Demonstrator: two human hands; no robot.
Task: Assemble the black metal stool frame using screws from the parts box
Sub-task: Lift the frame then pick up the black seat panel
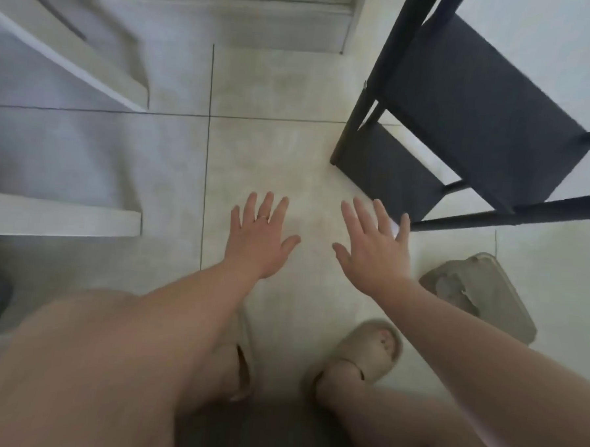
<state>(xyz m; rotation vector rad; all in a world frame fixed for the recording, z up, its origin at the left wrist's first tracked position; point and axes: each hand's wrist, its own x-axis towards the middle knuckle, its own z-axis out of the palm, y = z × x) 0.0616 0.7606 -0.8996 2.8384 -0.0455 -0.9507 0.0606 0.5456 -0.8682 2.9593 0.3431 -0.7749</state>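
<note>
The black metal stool frame stands on the tiled floor at the upper right, with dark flat steps and thin black bars. A grey moulded parts box lies on the floor below it, at the right. My left hand and my right hand hover side by side over the floor in the middle, fingers straight and spread, palms down, holding nothing. The right hand's fingertips are close to the frame's lowest bar but do not touch it. No screws are visible.
White shelf boards jut in from the left. My knees and feet in beige slippers fill the bottom. A white step or threshold runs along the top. Pale floor tiles lie between shelf and stool.
</note>
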